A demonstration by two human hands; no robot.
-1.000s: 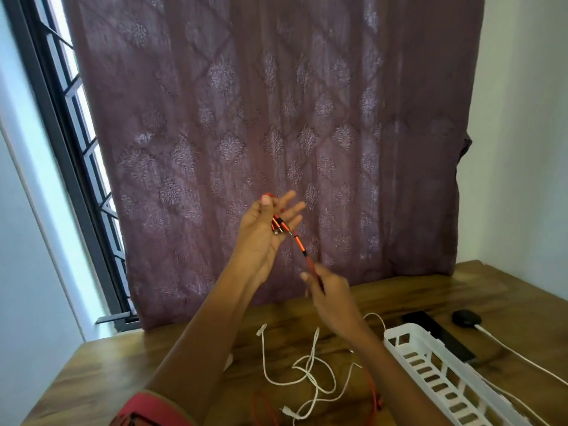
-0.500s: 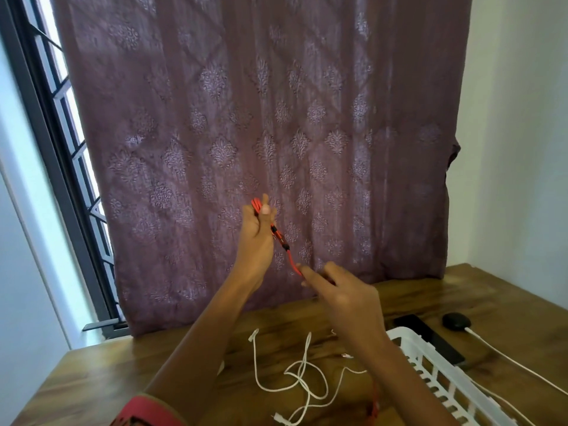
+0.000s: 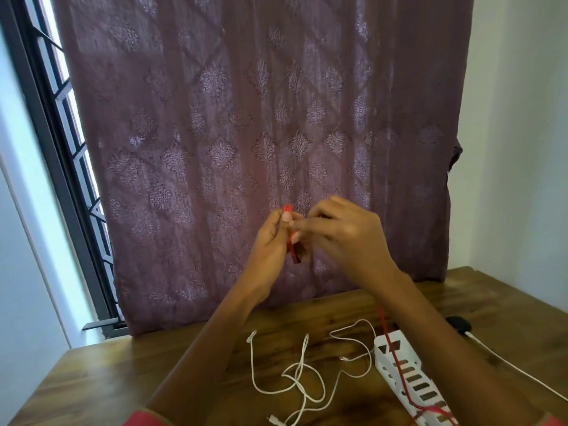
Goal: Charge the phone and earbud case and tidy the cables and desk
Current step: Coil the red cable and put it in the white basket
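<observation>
Both hands are raised in front of the curtain, above the wooden desk (image 3: 129, 373). My left hand (image 3: 272, 241) grips a folded bundle of the red cable (image 3: 291, 247), its loop end poking out above the thumb. My right hand (image 3: 344, 238) is close against it, fingers curled and pinching the same cable. The cable's free length trails down past my right forearm and across the white slotted tray (image 3: 408, 376). A tangled white cable (image 3: 302, 382) lies loose on the desk below. The phone is hidden behind my right arm.
A dark oval object (image 3: 459, 323) with a white lead (image 3: 519, 372) sits at the desk's right side. A mauve patterned curtain (image 3: 261, 133) hangs behind the desk, a barred window (image 3: 61, 118) at the left, a white wall at the right.
My right hand rose from low near the desk to meet the left hand. The stretched red cable between them is now gathered into a short bundle in the left hand.
</observation>
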